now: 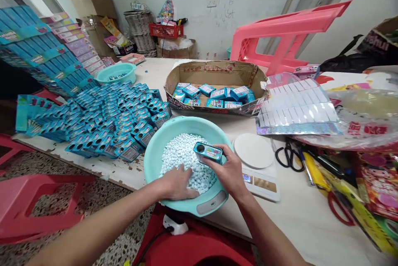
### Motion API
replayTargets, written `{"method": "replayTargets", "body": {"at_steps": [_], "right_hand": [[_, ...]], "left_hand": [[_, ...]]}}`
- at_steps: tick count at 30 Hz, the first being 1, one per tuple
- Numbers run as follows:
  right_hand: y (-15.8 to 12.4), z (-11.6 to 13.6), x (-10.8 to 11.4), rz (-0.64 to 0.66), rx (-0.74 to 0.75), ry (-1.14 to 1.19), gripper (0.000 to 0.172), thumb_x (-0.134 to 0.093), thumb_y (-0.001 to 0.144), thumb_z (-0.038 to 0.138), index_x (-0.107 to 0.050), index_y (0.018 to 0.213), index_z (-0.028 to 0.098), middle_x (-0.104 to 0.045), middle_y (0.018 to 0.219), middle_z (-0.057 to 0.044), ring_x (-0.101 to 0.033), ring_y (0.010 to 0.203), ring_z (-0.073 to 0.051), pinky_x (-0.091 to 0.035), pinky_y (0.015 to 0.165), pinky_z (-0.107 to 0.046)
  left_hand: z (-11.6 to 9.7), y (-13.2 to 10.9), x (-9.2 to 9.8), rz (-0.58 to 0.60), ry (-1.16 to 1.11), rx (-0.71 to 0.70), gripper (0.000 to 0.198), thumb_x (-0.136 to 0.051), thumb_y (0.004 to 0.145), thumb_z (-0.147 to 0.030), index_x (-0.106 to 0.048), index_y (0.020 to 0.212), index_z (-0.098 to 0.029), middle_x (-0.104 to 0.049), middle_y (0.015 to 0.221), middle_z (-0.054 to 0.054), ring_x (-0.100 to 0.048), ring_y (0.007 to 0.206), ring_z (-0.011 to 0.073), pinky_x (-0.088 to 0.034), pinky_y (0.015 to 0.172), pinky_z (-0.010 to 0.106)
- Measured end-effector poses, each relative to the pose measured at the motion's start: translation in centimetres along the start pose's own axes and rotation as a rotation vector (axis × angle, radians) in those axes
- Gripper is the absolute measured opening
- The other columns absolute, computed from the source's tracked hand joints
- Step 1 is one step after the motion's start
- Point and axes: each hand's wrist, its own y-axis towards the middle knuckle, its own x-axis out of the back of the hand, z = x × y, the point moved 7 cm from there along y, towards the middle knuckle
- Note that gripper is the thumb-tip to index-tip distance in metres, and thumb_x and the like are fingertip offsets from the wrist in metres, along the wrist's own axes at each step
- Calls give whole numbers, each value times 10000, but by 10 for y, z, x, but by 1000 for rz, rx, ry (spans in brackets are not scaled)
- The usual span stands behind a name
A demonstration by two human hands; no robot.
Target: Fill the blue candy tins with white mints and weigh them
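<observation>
A turquoise plastic basin (152, 166) stands at the table's edge, holding a heap of small pale mint-like candies (180, 148). My left hand (178, 182) rests on the heap with fingers apart, some fingertips sunk among the pieces. Over the basin's right side, my right hand (230, 170) grips a small blue candy box (209, 152), tilted, with a round hole showing at its top. To the left, many similar blue boxes (130, 148) stand in packed rows, their round holes facing up. Right of the basin sits a white digital scale (255, 152).
Behind the basin, a cardboard tray (214, 69) holds several blue boxes. Scissors (289, 156), pens and a yellow cutter (315, 170) lie at right. Stacked display cartons (40, 46) rise at left, near a second turquoise bowl (130, 75). A pink stool (40, 204) stands below.
</observation>
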Motion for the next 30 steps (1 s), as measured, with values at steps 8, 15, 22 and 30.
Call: {"method": "replayTargets", "body": {"at_steps": [8,15,22,30], "right_hand": [[8,10,2,-17,-31,75,364,-724,682,391,-588,968,211,-673,881,-24,-619,805,-201,-474,739,-315],[9,6,-12,143,14,-152,289,-689,706,317,-594,964,228,-674,924,-13,-616,847,-205,-445,739,-306],[-3,23,-32,304,47,-261,309,-728,685,298,-601,957,225,-676,913,-18,-619,833,-214,-432,725,-305],[-1,24,-30,258,61,-182,326,-751,685,327,-608,962,230,-673,935,-12,-614,869,-211,-433,754,-307]], "left_hand": [[-13,7,14,-146,-337,-121,329,-595,580,-242,-637,906,-229,-630,768,71,-609,722,270,-425,598,312],[18,-8,51,-321,-1319,5,208,-639,681,-304,-512,825,-223,-456,501,-66,-398,393,89,-232,363,165],[6,-3,90,-729,-1931,-218,221,-639,719,-328,-480,801,-199,-537,668,-42,-567,549,108,-456,508,223],[5,-1,96,-879,-1907,-220,259,-680,718,-349,-483,735,-183,-536,623,-53,-566,518,102,-458,539,241]]}}
